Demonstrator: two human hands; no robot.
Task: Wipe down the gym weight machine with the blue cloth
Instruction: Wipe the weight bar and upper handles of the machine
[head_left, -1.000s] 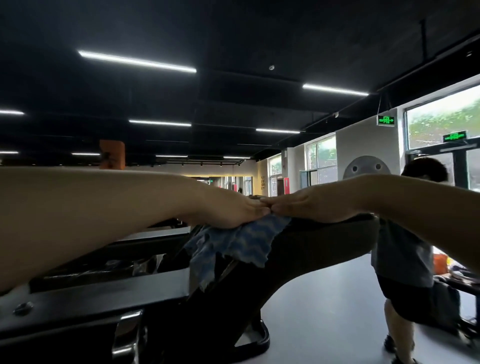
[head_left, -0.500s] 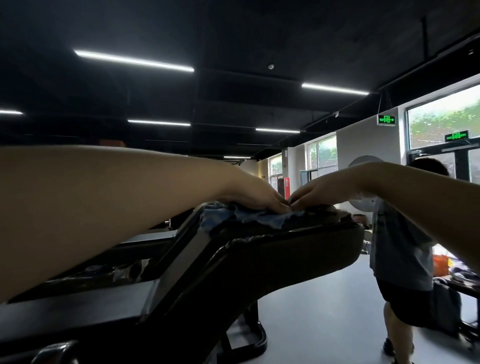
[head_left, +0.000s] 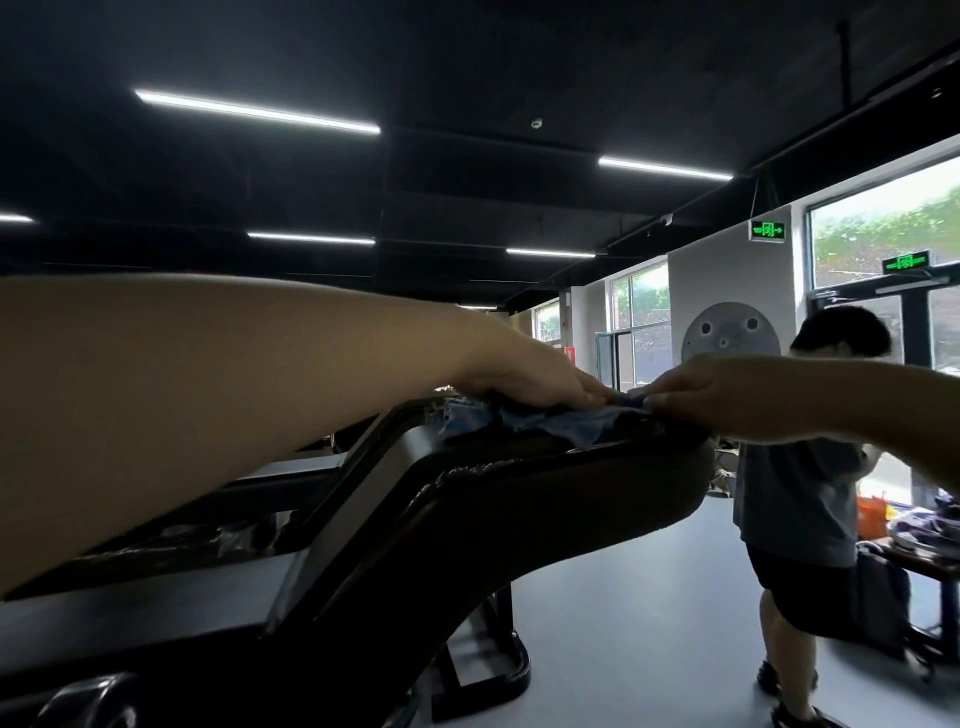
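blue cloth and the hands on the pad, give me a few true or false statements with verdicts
1. The blue cloth lies on top of the black pad. True.
2. Only the left hand touches the cloth. False: the right hand is on it too.
3. A second person stands to the right of the machine. True.
4. The cloth hangs free in the air. False: it is bunched on the pad under both hands.
5. Green exit signs glow on the right. True.
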